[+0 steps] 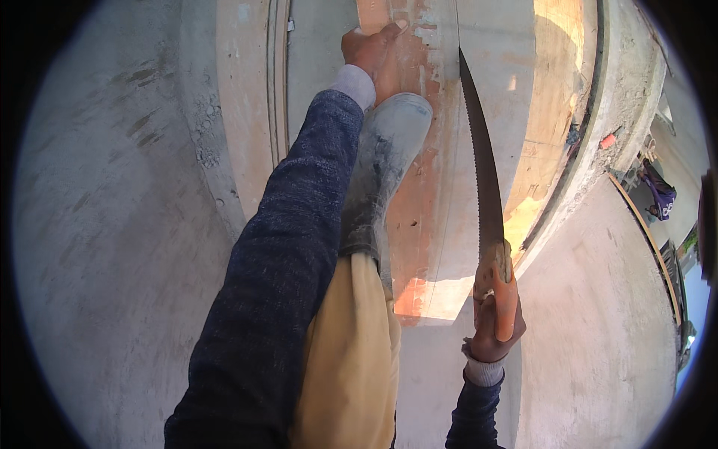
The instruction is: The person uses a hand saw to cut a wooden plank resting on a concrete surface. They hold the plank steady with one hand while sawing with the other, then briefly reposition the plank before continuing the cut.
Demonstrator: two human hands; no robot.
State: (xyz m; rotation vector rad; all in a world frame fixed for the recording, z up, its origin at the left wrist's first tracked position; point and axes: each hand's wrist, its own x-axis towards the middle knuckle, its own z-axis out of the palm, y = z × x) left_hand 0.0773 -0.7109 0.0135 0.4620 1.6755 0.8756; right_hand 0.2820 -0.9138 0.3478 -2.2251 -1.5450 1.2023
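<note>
My right hand (493,329) is closed round the orange handle (505,303) of a handsaw. The long dark saw blade (485,157) points away from me, teeth to the left, its tip against a pale, plaster-stained board (493,90). A thin straight line runs along the board ahead of the tip. Farther off, my left hand (370,51) grips the board's left, reddish edge, thumb lying on top; its other fingers are mostly hidden. Just below that hand, my grey rubber boot (393,131) rests on the board.
Narrow planks (254,90) lie left of the board, beside a rough concrete edge (206,127). Sunlit wood (553,112) and a concrete ledge (628,97) with a small red object (607,141) stand right. Another person (658,191) is at the far right.
</note>
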